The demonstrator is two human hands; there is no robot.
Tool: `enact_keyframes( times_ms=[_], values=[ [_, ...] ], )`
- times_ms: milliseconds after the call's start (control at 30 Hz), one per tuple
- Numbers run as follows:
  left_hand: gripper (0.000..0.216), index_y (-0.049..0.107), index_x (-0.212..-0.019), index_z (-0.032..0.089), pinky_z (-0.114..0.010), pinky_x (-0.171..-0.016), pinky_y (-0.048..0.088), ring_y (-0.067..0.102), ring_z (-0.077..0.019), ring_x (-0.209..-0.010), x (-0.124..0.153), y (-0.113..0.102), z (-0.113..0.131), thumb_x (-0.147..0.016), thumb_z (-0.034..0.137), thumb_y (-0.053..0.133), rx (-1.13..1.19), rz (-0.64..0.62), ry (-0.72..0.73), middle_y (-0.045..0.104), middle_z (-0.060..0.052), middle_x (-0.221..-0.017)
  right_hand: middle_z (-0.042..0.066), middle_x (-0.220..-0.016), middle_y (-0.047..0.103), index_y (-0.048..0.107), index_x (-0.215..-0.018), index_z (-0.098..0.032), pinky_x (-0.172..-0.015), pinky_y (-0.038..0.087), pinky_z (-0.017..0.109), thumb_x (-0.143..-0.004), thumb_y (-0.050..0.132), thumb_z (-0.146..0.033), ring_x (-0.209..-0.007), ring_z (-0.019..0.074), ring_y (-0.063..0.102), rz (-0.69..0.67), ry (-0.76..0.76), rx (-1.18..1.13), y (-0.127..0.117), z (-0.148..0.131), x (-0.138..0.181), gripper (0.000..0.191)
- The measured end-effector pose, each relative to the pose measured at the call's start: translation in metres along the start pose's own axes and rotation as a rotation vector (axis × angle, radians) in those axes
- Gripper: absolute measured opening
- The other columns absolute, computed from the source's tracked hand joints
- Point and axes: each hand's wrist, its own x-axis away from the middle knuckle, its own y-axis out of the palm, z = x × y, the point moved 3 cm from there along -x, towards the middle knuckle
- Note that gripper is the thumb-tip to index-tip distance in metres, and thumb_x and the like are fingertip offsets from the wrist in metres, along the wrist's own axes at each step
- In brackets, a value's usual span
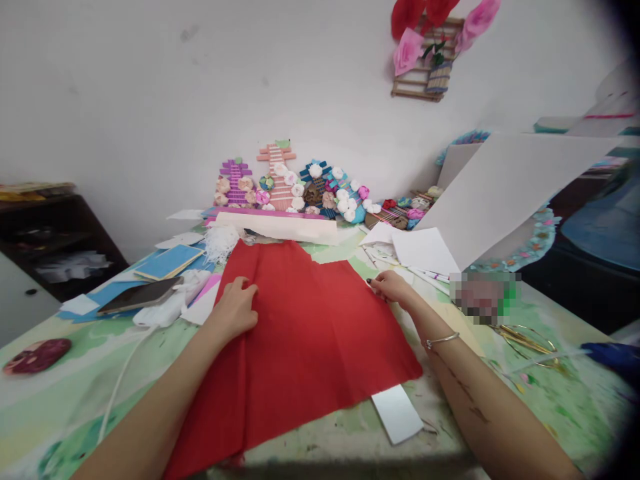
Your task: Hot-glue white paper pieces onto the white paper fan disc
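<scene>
A large red sheet [300, 333], which looks like crepe paper, lies spread over the table in front of me with long fold lines running through it. My left hand [235, 308] rests on its upper left part, fingers bent and apart, the tips touching the surface. At the upper right edge of the sheet is my right hand [393, 288], its thumb and fingers closed together on that edge. A small white card [397, 415] sticks out from under the sheet's lower right side.
Decorated stick crafts [280, 177] lean on the wall behind a rolled pale paper [280, 227]. On the left are a dark flat phone-like object [143, 295], blue paper pieces [170, 261] and a maroon item [37, 356]. Gold-handled scissors [525, 339] and white sheets [425, 250] lie right.
</scene>
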Motion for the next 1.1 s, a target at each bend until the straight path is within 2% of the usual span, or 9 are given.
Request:
enact_keyframes(
  times_ms=[100, 233, 467, 700, 800, 867, 933, 1000, 1100],
  values=[
    [0.031, 0.060, -0.094, 0.013, -0.037, -0.086, 0.043, 0.048, -0.0293, -0.106, 0.000, -0.001, -0.001, -0.064, 0.015, 0.052, 0.017, 0.036, -0.012, 0.044, -0.016, -0.118, 0.004, -0.053, 0.059, 0.064, -0.069, -0.012, -0.043, 0.034, 0.020, -0.076, 0.055, -0.041, -0.044, 0.0095, 0.050, -0.007, -0.004, -0.060, 0.001, 0.000, 0.000, 0.031],
    [0.025, 0.061, -0.089, 0.015, -0.035, -0.085, 0.044, 0.053, -0.0263, -0.100, -0.001, -0.004, -0.002, -0.066, 0.014, 0.050, 0.030, 0.039, -0.044, 0.051, -0.013, -0.107, 0.001, -0.053, 0.058, 0.064, -0.080, -0.012, -0.042, 0.035, 0.019, -0.066, 0.067, -0.029, -0.043, 0.0084, 0.048, -0.024, -0.005, -0.146, 0.002, 0.000, 0.000, 0.022],
    [0.028, 0.062, -0.090, 0.014, -0.035, -0.081, 0.044, 0.058, -0.0272, -0.094, -0.005, -0.009, -0.012, -0.072, 0.017, 0.042, 0.014, -0.009, -0.098, 0.062, -0.013, -0.094, 0.002, -0.061, 0.061, 0.064, -0.086, -0.011, -0.045, 0.039, 0.019, -0.065, 0.064, -0.017, -0.050, 0.0099, 0.053, -0.029, 0.006, -0.224, 0.003, -0.001, 0.000, 0.021],
    [0.026, 0.063, -0.092, 0.015, -0.033, -0.081, 0.044, 0.059, -0.0260, -0.092, -0.005, -0.009, -0.016, -0.074, 0.021, 0.044, 0.051, -0.012, -0.093, 0.064, -0.011, -0.096, 0.003, -0.067, 0.062, 0.063, -0.088, -0.012, -0.045, 0.037, 0.018, -0.065, 0.061, -0.015, -0.053, 0.0105, 0.054, -0.021, 0.037, -0.236, 0.002, -0.003, -0.001, 0.023],
    [0.026, 0.064, -0.091, 0.017, -0.033, -0.081, 0.043, 0.059, -0.0254, -0.091, -0.005, -0.006, -0.016, -0.075, 0.020, 0.044, 0.062, -0.032, -0.079, 0.063, -0.011, -0.095, 0.004, -0.072, 0.063, 0.061, -0.091, -0.013, -0.044, 0.036, 0.018, -0.066, 0.062, -0.017, -0.056, 0.0111, 0.056, -0.018, 0.045, -0.257, 0.000, -0.003, 0.001, 0.025],
    [0.029, 0.062, -0.098, 0.017, -0.033, -0.080, 0.043, 0.058, -0.0254, -0.092, -0.005, -0.004, -0.017, -0.075, 0.020, 0.045, 0.072, -0.027, -0.093, 0.061, -0.011, -0.096, 0.005, -0.077, 0.064, 0.059, -0.094, -0.014, -0.044, 0.036, 0.018, -0.070, 0.061, -0.026, -0.058, 0.0117, 0.057, -0.010, 0.051, -0.281, -0.002, -0.003, 0.004, 0.027],
    [0.039, 0.054, -0.112, 0.015, -0.033, -0.079, 0.043, 0.058, -0.0253, -0.093, -0.004, -0.004, -0.018, -0.075, 0.025, 0.048, 0.092, 0.011, -0.147, 0.060, -0.012, -0.099, 0.006, -0.079, 0.064, 0.056, -0.097, -0.014, -0.043, 0.037, 0.019, -0.074, 0.059, -0.038, -0.061, 0.0134, 0.058, -0.025, 0.056, -0.315, -0.004, -0.004, 0.009, 0.033],
    [0.051, 0.043, -0.121, 0.012, -0.033, -0.076, 0.043, 0.058, -0.0252, -0.091, -0.004, -0.006, -0.018, -0.074, 0.032, 0.051, 0.122, 0.044, -0.210, 0.058, -0.013, -0.099, 0.007, -0.079, 0.066, 0.054, -0.098, -0.015, -0.044, 0.040, 0.020, -0.071, 0.062, -0.045, -0.063, 0.0156, 0.061, -0.075, 0.052, -0.359, -0.005, -0.006, 0.015, 0.041],
    [0.047, 0.046, -0.112, 0.009, -0.033, -0.071, 0.043, 0.058, -0.0249, -0.083, -0.003, -0.011, -0.015, -0.074, 0.038, 0.051, 0.231, 0.023, -0.238, 0.059, -0.011, -0.088, 0.007, -0.082, 0.067, 0.050, -0.103, -0.017, -0.049, 0.046, 0.022, -0.064, 0.070, -0.038, -0.065, 0.0171, 0.064, -0.150, 0.035, -0.430, -0.007, -0.011, 0.024, 0.048]
  ],
)
